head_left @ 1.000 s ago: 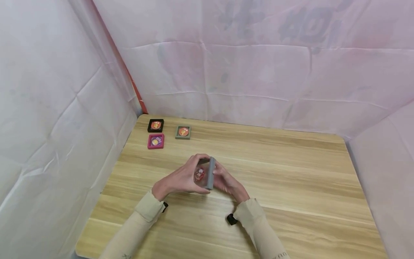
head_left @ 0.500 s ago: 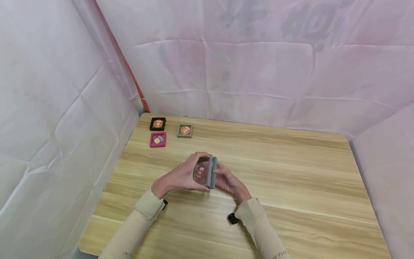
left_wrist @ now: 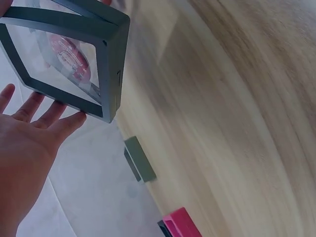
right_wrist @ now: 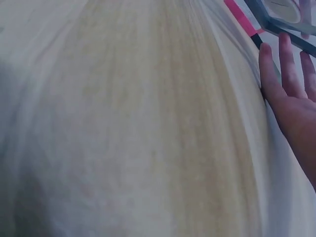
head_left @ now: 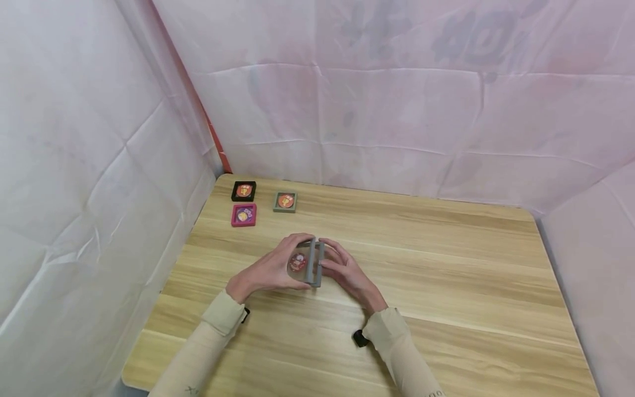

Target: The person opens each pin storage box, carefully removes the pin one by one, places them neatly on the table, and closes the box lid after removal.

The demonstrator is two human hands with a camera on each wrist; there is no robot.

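A grey square display frame (head_left: 311, 263) is held up over the table, standing on edge and parted into two halves. Behind its clear film sits a round red badge (head_left: 297, 262). My left hand (head_left: 270, 271) spans the left half, thumb below and fingers above. With its fingertips, my right hand (head_left: 351, 275) holds the right half. The left wrist view shows the frame's dark rim (left_wrist: 112, 74) and the badge (left_wrist: 71, 57) through the film. In the right wrist view, fingertips touch the frame's edge (right_wrist: 269, 22); most of the frame is cut off there.
At the table's back left lie a black frame (head_left: 243, 191), a magenta frame (head_left: 244, 215) and a grey-green frame (head_left: 285, 202), each with a round badge. The wooden table (head_left: 446, 275) is bordered by white sheets (head_left: 387, 121) at the back and sides.
Both halves of the grey display frame have come apart, and the gap between them has widened. My hands have shifted slightly left with it. The three frames on the table stay put.
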